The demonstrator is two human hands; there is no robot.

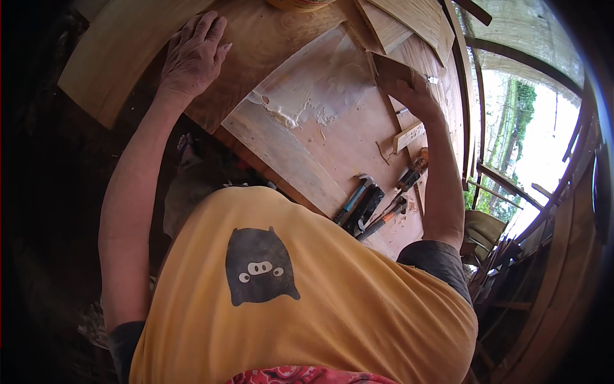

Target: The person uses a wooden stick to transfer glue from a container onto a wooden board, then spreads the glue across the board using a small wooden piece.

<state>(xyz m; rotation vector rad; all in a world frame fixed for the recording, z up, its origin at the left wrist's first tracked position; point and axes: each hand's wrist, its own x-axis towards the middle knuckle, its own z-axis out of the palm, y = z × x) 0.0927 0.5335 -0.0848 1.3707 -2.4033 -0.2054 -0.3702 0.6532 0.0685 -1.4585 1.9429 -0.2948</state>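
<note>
My left hand (pixel 195 57) lies with its fingers stretched out on a brown wooden panel (pixel 256 48) at the upper left. At the upper right, my right hand (pixel 419 96) is closed on a flat brown piece (pixel 389 69), thin and board-like; its exact kind I cannot make out. Between the hands is a sheet (pixel 320 83) with a wet, shiny surface. Thick whitish smears of what looks like glue (pixel 281 114) lie along its near part. A small wood block (pixel 408 136) is just below my right hand.
Several hand tools (pixel 364 205), one orange-handled, lie at the worktable's (pixel 288 163) near right, among wood shavings. A curved plywood sheet (pixel 115 64) stands out at the left. A yellowish container (pixel 300 5) is at the top edge. More thin boards (pixel 409 25) lie at the back right.
</note>
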